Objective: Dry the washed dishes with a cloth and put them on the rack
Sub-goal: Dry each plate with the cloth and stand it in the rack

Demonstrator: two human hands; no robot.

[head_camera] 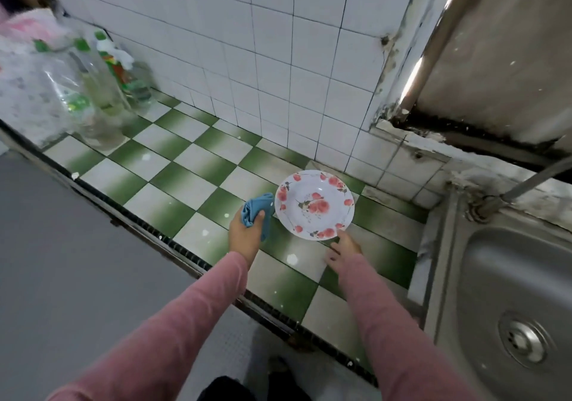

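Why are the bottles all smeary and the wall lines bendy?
Head view: the bottles at the left edge are smeared, probably by motion blur; the wide lens bends the wall tiles; the plate looks fairly sharp; glare streaks the metal frame.

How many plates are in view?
1. The flowered plate is at the far right of the tiled counter, between the left hand, which grips the blue cloth, and the right hand by its near rim. Others may be out of view.

Left hand (246,230) fisted, right hand (345,246) slack
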